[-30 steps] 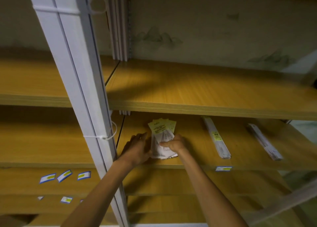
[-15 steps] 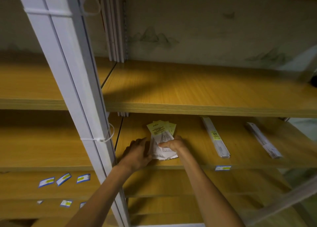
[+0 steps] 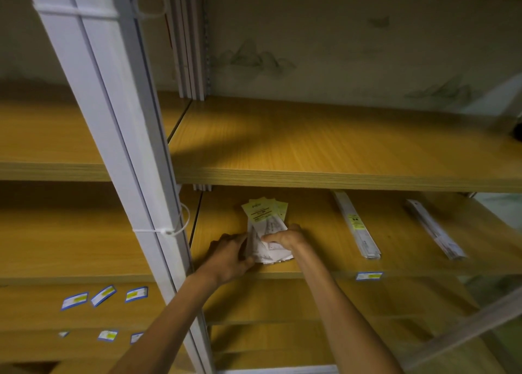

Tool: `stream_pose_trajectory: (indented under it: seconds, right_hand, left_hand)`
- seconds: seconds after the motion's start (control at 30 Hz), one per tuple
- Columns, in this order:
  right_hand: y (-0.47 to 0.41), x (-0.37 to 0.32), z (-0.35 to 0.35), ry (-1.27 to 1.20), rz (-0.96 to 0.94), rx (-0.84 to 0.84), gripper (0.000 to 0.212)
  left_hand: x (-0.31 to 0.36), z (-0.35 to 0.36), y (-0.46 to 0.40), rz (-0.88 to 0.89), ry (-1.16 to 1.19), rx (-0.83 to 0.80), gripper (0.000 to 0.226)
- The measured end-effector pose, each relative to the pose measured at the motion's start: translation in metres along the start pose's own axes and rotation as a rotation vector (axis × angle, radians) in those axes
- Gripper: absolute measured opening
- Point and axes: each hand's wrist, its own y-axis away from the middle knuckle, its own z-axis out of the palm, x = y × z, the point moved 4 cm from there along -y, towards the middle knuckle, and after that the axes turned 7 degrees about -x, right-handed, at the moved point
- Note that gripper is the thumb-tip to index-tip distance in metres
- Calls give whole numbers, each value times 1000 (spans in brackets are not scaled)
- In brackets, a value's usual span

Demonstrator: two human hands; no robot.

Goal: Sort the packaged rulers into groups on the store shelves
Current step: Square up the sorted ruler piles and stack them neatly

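A fanned stack of packaged rulers (image 3: pixel 264 218) with yellow-green header cards lies on the middle wooden shelf (image 3: pixel 319 229), near its left end. My left hand (image 3: pixel 230 253) holds the stack's left edge, thumb on its near corner. My right hand (image 3: pixel 284 236) rests on top of the stack, fingers curled over the packs. Further right on the same shelf lies a long packaged ruler (image 3: pixel 356 225) with a yellow label. Another long packaged ruler (image 3: pixel 435 229) lies angled near the right end.
A white upright post (image 3: pixel 113 119) with cable ties stands just left of my hands. The upper shelf (image 3: pixel 324 147) overhangs the middle one. Blue-and-yellow price tags (image 3: pixel 103 296) lie on a lower left shelf; one tag (image 3: pixel 369 276) sits on the shelf edge.
My hands stay on the stack and have drawn it slightly together toward the shelf's front edge. The camera shifted a little.
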Motion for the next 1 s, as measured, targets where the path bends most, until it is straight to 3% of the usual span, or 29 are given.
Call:
stream_pose_trajectory:
  seconds: [0.23, 0.47, 0.7, 0.87, 1.0]
  right_hand:
    - [-4, 0, 4, 15, -17, 13, 77]
    - [-1, -1, 14, -19, -46, 5, 75]
    - [1, 5, 17, -117, -63, -27, 63]
    - [1, 5, 24, -126, -154, -57, 53]
    - [3, 7, 24, -168, -293, -57, 50]
  left_hand:
    - [2, 5, -2, 29, 29, -24, 61]
    - [3, 6, -3, 43, 31, -18, 47]
    - [-3, 11, -1, 70, 162, 4, 63]
    - [-1, 8, 0, 137, 282, 76, 42]
    - [-1, 5, 0, 138, 337, 175, 60]
